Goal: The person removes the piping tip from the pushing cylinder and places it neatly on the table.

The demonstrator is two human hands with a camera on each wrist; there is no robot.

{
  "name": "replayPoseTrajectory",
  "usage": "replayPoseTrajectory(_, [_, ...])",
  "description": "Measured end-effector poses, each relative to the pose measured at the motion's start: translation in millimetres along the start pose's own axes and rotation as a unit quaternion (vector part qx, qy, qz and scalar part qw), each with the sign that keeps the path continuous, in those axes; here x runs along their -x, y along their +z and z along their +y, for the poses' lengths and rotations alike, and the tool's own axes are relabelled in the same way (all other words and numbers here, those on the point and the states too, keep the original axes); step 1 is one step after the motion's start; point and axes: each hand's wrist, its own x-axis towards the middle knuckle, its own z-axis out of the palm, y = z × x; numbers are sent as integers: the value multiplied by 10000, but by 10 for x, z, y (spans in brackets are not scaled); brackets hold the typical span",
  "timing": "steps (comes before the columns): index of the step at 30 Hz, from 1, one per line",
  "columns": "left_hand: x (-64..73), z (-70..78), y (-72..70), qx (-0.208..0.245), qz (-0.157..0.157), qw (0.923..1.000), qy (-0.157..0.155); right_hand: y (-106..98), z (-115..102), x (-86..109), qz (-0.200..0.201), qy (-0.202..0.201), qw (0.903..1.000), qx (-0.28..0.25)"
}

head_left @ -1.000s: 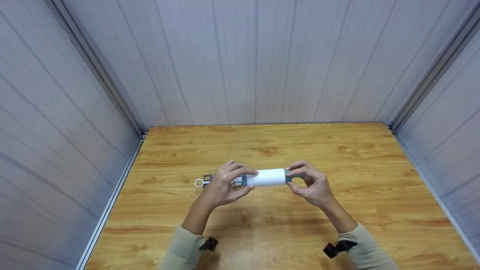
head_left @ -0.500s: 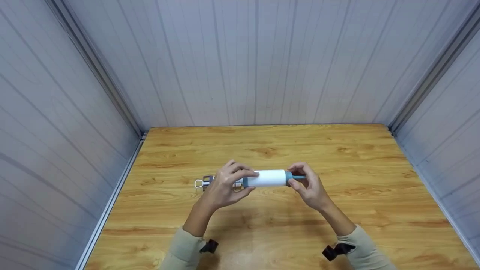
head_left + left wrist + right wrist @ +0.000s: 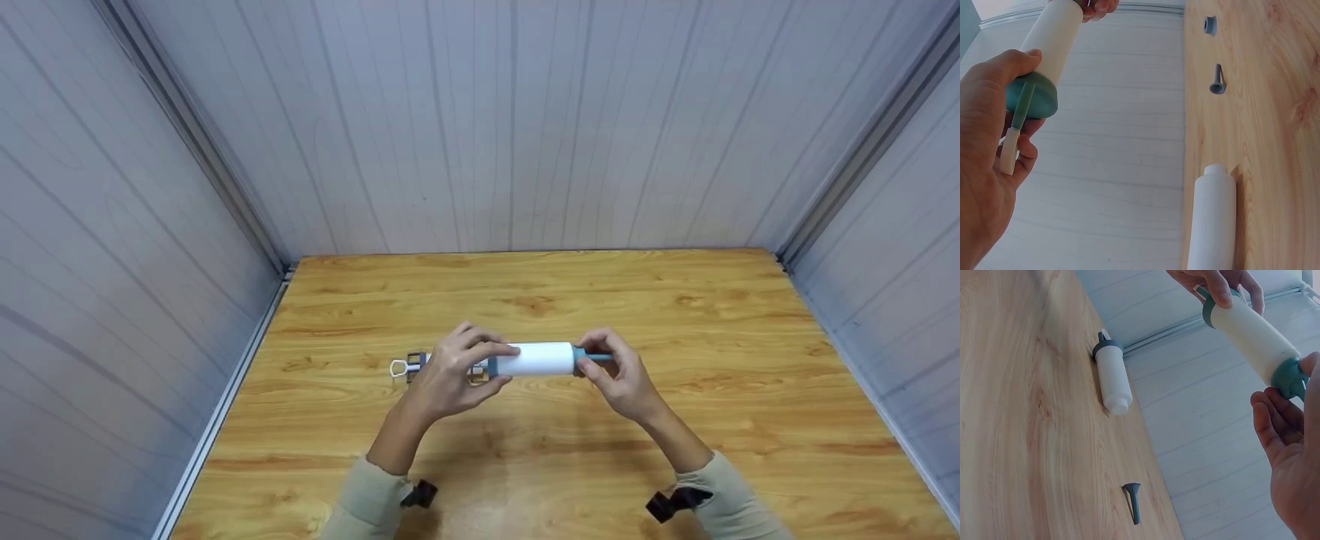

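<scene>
A white syringe-like tube (image 3: 534, 358) with teal ends is held level above the table between both hands. My left hand (image 3: 448, 366) grips its left end, thumb and fingers around the teal collar (image 3: 1032, 97). Below that collar a teal rod with a pale tip (image 3: 1009, 151) shows in the left wrist view. My right hand (image 3: 621, 375) pinches the teal nozzle cap (image 3: 578, 358) at the other end, its thin spout pointing right. In the right wrist view, the right thumb lies on this cap (image 3: 1287, 378), the other fingers curling below.
A second white tube (image 3: 1112, 377) with a dark grey cap lies on the wooden table (image 3: 525, 292). Near it are a loose grey nozzle (image 3: 1133, 502) and a small grey ring-like part (image 3: 1210, 25). Behind the left hand shows a white loop (image 3: 397, 367). Pale walls surround the table.
The right hand's fingers have shifted around the teal nozzle cap, and its thin spout now shows between them. The tube has dropped slightly in view. The left hand keeps its grip.
</scene>
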Motion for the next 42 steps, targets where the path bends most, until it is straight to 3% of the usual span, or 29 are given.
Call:
replayPoseTrajectory(7, [12,-13,20,22,79,10000,52,-16,7,23,-212,-209,9995,-101])
replayPoseTrajectory(14, [3,-20,38,74,179,9997,140,-21,-9,23,-281,-110,9995,-38])
replayPoseTrajectory(25, [14,-19,45,40,149,9998,140,-12,-20,21,-128,102,9997,180])
replayPoseTrajectory(42, [32,-8,38,3,89,9999,129,-7,14,21,-113,44,9998,172])
